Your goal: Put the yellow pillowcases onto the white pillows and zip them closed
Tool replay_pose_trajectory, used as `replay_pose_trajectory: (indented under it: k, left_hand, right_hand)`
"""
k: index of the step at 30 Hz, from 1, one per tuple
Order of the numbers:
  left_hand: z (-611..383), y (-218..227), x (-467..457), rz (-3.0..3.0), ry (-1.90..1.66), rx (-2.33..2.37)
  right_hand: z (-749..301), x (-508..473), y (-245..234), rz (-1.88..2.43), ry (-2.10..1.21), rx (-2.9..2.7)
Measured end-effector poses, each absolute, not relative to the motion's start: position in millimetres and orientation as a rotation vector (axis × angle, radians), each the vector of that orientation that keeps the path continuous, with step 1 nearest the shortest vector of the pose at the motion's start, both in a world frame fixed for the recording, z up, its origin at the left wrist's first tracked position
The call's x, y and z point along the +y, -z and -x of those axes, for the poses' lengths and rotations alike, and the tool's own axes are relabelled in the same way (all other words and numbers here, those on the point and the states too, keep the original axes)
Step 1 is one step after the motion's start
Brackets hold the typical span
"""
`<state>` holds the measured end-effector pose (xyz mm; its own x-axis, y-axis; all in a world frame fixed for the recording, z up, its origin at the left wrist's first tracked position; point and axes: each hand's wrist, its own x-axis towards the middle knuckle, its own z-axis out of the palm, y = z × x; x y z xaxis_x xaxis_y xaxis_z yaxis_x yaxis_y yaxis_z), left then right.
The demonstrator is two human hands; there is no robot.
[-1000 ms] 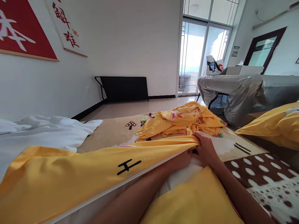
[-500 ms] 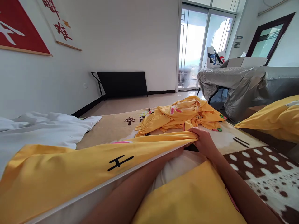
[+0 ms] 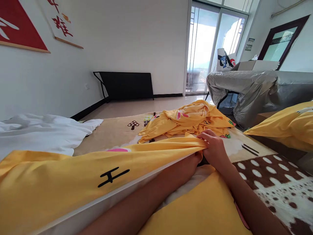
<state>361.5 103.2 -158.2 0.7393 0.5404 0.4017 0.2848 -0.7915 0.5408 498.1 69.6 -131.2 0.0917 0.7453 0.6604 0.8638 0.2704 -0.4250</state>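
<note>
A yellow fabric cover (image 3: 73, 176) with a pale lining and a black printed mark stretches across the front of the view. My right hand (image 3: 212, 145) is closed on its bunched far corner, pinching the cloth between thumb and fingers. Between the cover's upper and lower layers, my left forearm reaches up to that same corner. My left hand (image 3: 195, 159) shows only in part there; cloth hides its fingers. The cover's lower layer (image 3: 195, 205) lies between my arms.
Behind my hands, a crumpled yellow printed cloth (image 3: 186, 117) lies on a patterned beige and brown blanket (image 3: 112, 130). White bedding (image 3: 46, 130) is at left, a yellow pillow (image 3: 288, 125) at right. Farther back stand a plastic-covered table (image 3: 244, 80) and a black folded panel (image 3: 127, 85).
My left hand has pushed farther into the corner beside my right hand, so more of the forearm shows. The cover has shifted slightly left, and the view has turned a little.
</note>
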Motion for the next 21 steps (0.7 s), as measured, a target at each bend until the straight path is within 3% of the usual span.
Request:
replay_pose_trajectory:
  k: [6,21]
  left_hand:
    - [-353,149,86,-2.983,-0.620,0.415]
    - [-351,125,102,-2.726,-0.557,0.680]
  right_hand:
    - [-494,63,125,1.364,0.020,-1.591]
    - [-497,70,134,1.347,-0.138,-1.554]
